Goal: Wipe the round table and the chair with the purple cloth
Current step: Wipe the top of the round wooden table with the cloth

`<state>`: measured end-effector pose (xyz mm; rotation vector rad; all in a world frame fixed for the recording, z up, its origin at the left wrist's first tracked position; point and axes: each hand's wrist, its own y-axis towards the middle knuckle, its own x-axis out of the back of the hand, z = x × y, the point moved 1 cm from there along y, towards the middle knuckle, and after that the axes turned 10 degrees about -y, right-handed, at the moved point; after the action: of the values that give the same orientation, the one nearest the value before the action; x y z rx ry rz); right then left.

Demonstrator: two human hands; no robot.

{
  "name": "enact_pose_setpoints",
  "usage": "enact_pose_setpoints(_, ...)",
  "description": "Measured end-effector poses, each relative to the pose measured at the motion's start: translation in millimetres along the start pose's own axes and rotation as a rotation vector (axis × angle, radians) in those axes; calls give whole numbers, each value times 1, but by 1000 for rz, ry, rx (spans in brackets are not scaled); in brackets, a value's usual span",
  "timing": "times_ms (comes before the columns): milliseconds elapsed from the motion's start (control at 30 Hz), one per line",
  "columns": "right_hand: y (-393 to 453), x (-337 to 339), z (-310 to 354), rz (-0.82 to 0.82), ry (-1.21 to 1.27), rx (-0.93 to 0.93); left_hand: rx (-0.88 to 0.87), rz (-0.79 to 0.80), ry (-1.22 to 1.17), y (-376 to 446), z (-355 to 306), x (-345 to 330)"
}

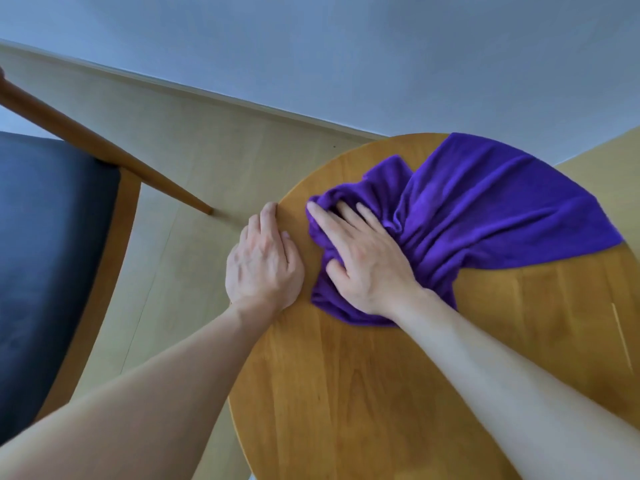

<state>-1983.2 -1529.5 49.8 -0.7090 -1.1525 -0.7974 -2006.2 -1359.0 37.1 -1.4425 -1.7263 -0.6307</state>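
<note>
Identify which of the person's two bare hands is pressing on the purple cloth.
The right hand, fingers spread on the crumpled purple cloth. The left hand instead holds the round wooden table at its edge.

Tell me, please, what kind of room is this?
Probably a home dining or sitting corner: a round wooden table, a wooden chair with a dark padded seat, light wood-look floor and a plain wall.

Soft, even daylight is filling the frame — no hard shadows, faint sheen on the round table (363, 393). Wide-angle distortion is bending the edges; fine detail is looking slightly smeared.
</note>
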Motion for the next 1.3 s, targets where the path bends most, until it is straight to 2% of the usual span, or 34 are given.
enact_pose_setpoints(100, -15, 7, -26, -34, 41, -70, 0, -8, -13, 1, 0, 0)
enact_pose_setpoints(233, 18, 11, -29, -149, 88, -412, 0, 4, -21, 1, -1, 1)
enact_pose_setpoints(300, 41, 9, -14, -162, 90, -474, 7, 14, -21, 1, 0, 2)
enact_pose_setpoints(400, 47, 4, 7, -115, 73, -292, 2, 21, -23, 0, 0, 1)
enact_pose_setpoints(533, -8, -2, 9, 28, -18, -13, 2, 10, -30, 1, 0, 1)
enact_pose_setpoints(633, -42, 5, -16, 62, -19, 10, 3, 11, -47, 0, 0, 4)
enact_pose_setpoints(733, -20, 11, -32, -8, 42, -214, -2, 16, -54, 1, 0, 5)
enact_pose_setpoints(800, 13, 10, -25, -70, 80, -397, -7, 18, -55, 1, -1, 6)
enact_pose_setpoints(867, 43, 7, -8, -105, 96, -486, -3, 21, -63, 0, -1, 7)
enact_pose_setpoints(933, 58, 3, 13, -93, 86, -424, -1, 32, -63, 1, -1, 7)
enact_pose_setpoints(1000, 53, -1, 29, -50, 82, -274, -6, 52, -48, -2, -1, 7)
enact_pose_setpoints(1167, -2, -7, 30, 68, 6, 22, 41, 38, -35, -27, 11, 13)
enact_pose_setpoints(1300, -34, 1, 6, 136, 19, 45, 110, 44, -52, -62, 28, 22)
